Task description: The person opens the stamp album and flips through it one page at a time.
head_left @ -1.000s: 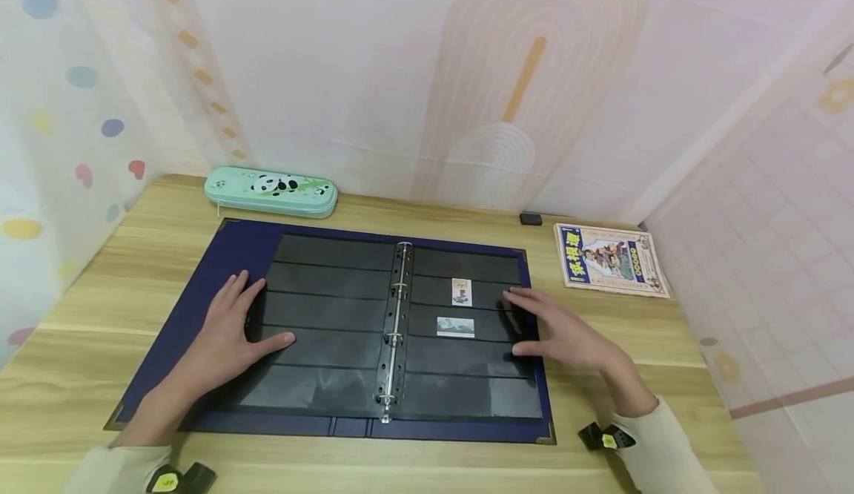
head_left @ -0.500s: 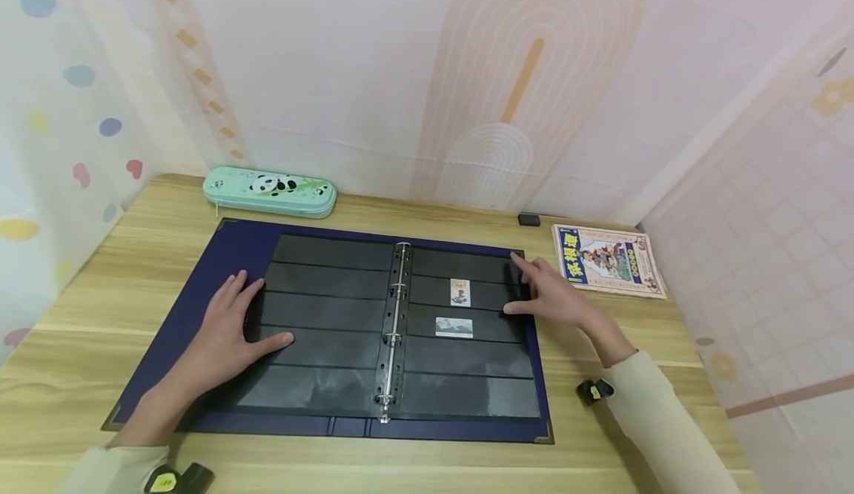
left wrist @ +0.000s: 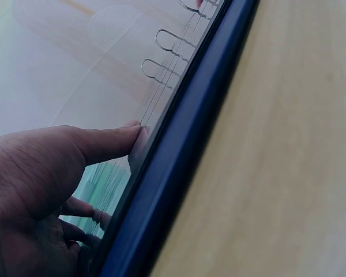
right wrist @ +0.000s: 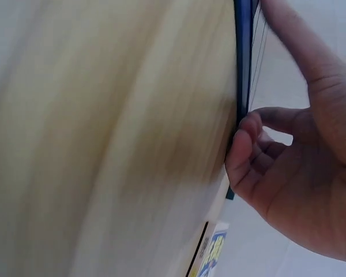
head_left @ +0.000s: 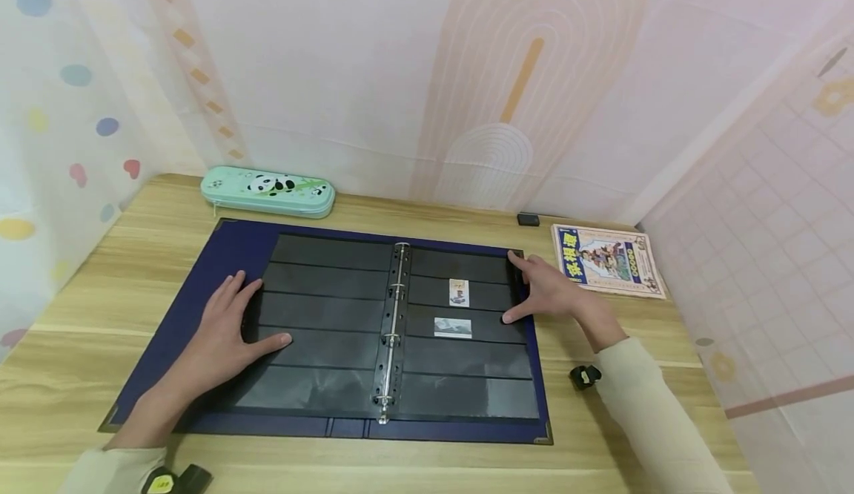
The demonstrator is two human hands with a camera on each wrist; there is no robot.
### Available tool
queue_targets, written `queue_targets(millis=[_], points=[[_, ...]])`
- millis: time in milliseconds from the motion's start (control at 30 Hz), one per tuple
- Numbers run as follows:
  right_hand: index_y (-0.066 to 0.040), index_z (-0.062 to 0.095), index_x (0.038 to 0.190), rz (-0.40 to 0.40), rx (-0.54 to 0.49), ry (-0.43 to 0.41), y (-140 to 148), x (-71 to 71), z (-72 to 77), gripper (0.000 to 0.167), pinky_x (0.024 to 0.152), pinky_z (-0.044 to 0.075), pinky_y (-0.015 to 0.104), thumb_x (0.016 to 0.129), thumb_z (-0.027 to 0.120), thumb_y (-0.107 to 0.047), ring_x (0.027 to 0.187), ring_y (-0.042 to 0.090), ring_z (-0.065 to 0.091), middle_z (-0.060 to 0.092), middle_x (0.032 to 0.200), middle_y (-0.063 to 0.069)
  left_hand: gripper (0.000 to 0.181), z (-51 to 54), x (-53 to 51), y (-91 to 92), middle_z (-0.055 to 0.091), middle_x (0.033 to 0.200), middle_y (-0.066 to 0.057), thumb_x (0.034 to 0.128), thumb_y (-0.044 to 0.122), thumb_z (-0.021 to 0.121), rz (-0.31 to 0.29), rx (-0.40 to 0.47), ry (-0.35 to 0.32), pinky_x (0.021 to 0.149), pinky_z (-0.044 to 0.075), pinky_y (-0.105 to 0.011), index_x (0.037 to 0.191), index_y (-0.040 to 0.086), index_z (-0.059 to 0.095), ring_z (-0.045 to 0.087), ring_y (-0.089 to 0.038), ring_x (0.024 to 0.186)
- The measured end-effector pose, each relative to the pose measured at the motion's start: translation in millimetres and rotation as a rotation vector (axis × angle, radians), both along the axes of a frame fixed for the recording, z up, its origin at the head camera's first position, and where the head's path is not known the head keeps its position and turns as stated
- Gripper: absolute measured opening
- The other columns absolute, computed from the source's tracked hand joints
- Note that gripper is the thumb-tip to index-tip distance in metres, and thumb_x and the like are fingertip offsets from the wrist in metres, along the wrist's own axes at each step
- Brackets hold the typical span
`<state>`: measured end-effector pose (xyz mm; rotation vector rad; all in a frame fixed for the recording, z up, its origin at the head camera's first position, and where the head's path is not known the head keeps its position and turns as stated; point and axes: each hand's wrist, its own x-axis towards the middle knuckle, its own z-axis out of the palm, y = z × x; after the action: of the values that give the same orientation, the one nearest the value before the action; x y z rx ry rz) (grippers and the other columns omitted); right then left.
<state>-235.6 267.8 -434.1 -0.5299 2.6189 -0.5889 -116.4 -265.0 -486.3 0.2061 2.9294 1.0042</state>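
A blue ring-bound stamp album [head_left: 347, 426] lies open on the table, its black pages divided into clear strip pockets. Two stamps sit on the right page: an upright colored stamp [head_left: 459, 293] and, below it, a grey landscape stamp [head_left: 453, 328]. My left hand [head_left: 223, 334] rests on the left page with its fingers spread; its thumb also touches the page in the left wrist view. At the right edge of the album, my right hand [head_left: 550, 290] touches the page with thumb and index finger apart. The right wrist view shows its other fingers loosely bent beside the cover edge.
A mint panda pencil case [head_left: 268, 191] lies behind the album at the left. To the right rear is a stack of booklets [head_left: 608, 261], with a small black block [head_left: 528, 219] near the wall. Patterned curtains [head_left: 320, 71] enclose the wooden table [head_left: 467, 468].
My right hand has moved up along the right page's edge, its index finger reaching the upper corner, and its thumb has lowered slightly since. The left hand stays in place.
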Motion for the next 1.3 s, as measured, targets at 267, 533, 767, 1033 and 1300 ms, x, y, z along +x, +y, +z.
queue_targets(millis=[267, 533, 767, 1033, 1300], points=[[0.001, 0.023, 0.175, 0.014, 0.042, 0.003, -11.8, 0.1, 4.5, 0.124, 0.087, 0.05, 0.046, 0.086, 0.099, -0.041, 0.104, 0.032, 0.058, 0.054, 0.136, 0.028, 0.114, 1.8, 2.1, -5.0, 0.005, 0.176, -0.043, 0.0917, 0.036, 0.092, 0.009, -0.01, 0.008, 0.121, 0.015, -0.086, 0.168, -0.016, 0.024, -0.002, -0.062, 0.164], [0.009, 0.03, 0.169, 0.063, -0.026, 0.032, -13.2, 8.4, 3.4, 0.109, 0.113, 0.05, 0.057, 0.092, 0.094, -0.034, 0.141, 0.046, 0.057, 0.047, 0.163, 0.036, 0.114, -0.2, 3.9, -5.9, 0.005, 0.176, -0.044, 0.0919, 0.036, 0.091, 0.011, -0.002, 0.009, 0.121, 0.014, -0.086, 0.168, -0.016, 0.024, -0.002, -0.062, 0.164], [0.009, 0.01, 0.173, 0.002, -0.154, -0.011, -13.2, 28.5, -0.1, 0.109, 0.111, 0.054, 0.057, 0.102, 0.085, -0.026, 0.138, 0.05, 0.059, 0.048, 0.16, 0.04, 0.114, -0.6, 4.0, -5.3, 0.005, 0.176, -0.043, 0.0915, 0.036, 0.092, 0.014, 0.001, 0.015, 0.121, 0.015, -0.086, 0.168, -0.016, 0.024, -0.002, -0.061, 0.164], [-0.001, -0.006, 0.176, 0.025, -0.273, 0.041, 30.1, 19.1, -62.5, 0.114, 0.06, 0.054, 0.03, 0.105, 0.08, -0.022, 0.072, 0.014, 0.062, 0.063, 0.083, 0.002, 0.114, -2.3, 2.8, -2.4, 0.005, 0.176, -0.043, 0.0913, 0.036, 0.092, 0.009, 0.007, 0.018, 0.122, 0.015, -0.085, 0.168, -0.016, 0.025, -0.001, -0.061, 0.165], [0.015, 0.004, 0.17, 0.062, -0.307, -0.054, 18.8, 62.0, -15.5, 0.099, 0.067, 0.057, 0.03, 0.103, 0.075, -0.003, 0.08, 0.016, 0.063, 0.063, 0.101, 0.008, 0.114, 1.0, 2.7, -0.3, 0.005, 0.177, -0.042, 0.0916, 0.037, 0.091, 0.009, 0.005, 0.007, 0.122, 0.016, -0.085, 0.168, -0.015, 0.025, -0.001, -0.06, 0.165]])
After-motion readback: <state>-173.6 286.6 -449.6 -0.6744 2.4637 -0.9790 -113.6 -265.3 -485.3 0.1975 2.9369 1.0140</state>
